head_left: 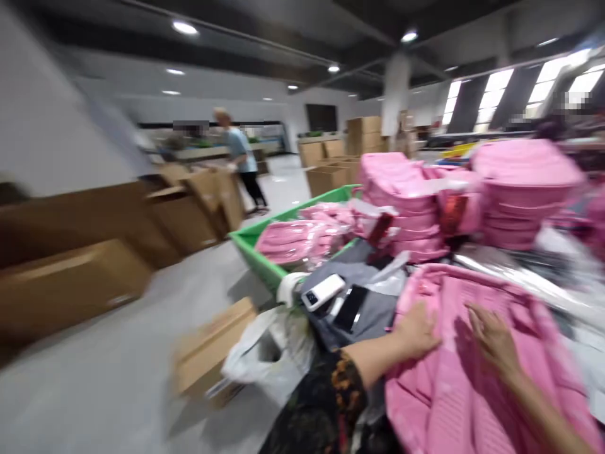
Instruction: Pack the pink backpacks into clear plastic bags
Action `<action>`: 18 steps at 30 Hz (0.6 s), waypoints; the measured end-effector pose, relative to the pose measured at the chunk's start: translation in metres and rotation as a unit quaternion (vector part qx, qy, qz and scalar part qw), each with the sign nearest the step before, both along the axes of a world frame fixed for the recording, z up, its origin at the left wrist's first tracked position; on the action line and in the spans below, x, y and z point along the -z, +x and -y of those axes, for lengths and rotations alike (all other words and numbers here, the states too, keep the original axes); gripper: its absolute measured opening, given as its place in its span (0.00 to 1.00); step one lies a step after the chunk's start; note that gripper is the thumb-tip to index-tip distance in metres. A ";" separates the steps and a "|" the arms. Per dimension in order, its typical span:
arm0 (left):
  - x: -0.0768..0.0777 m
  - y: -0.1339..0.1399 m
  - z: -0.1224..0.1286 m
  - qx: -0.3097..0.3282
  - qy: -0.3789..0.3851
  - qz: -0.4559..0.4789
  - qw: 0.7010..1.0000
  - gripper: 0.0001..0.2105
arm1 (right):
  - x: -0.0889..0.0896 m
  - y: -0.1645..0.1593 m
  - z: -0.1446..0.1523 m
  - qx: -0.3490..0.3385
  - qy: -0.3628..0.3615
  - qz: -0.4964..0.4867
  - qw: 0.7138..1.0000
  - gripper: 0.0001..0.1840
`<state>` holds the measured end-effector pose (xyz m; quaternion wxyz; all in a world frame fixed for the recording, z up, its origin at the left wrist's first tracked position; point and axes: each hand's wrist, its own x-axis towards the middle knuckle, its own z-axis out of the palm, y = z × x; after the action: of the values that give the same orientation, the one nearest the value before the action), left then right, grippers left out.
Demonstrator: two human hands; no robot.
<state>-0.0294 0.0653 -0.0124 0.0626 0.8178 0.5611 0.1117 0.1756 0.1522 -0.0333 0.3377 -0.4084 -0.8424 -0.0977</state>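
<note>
Pressing both hands [454,334] flat on pink garment [472,391] (open floor [94,391] leftward).

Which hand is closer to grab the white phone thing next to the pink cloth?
Probably the left hand: it rests at the pink cloth's left edge, nearer the white device. The right hand lies farther right.

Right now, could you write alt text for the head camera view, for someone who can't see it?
Two bare hands, the left hand and the right hand, rest flat on a pink garment spread on a cluttered worktable. Behind lie stacks of folded pink garments, a green bin, two phones and cardboard boxes; a person works in the distance.
</note>
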 end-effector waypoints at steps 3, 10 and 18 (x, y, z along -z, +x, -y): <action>0.005 0.011 -0.004 0.025 -0.056 0.006 0.998 0.32 | -0.009 0.060 0.020 0.081 0.005 0.048 0.996 0.22; -0.018 -0.008 -0.019 -0.028 -0.001 0.091 0.995 0.22 | 0.045 0.045 0.052 0.162 -0.045 0.158 0.973 0.28; -0.020 0.076 -0.068 0.045 -0.024 0.067 0.996 0.29 | 0.045 0.058 0.063 0.141 -0.065 0.054 0.986 0.27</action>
<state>0.0465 0.1335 0.0079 0.1246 0.8309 0.5210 0.1503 0.2333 0.0891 -0.0786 0.2473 -0.5384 -0.7978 -0.1115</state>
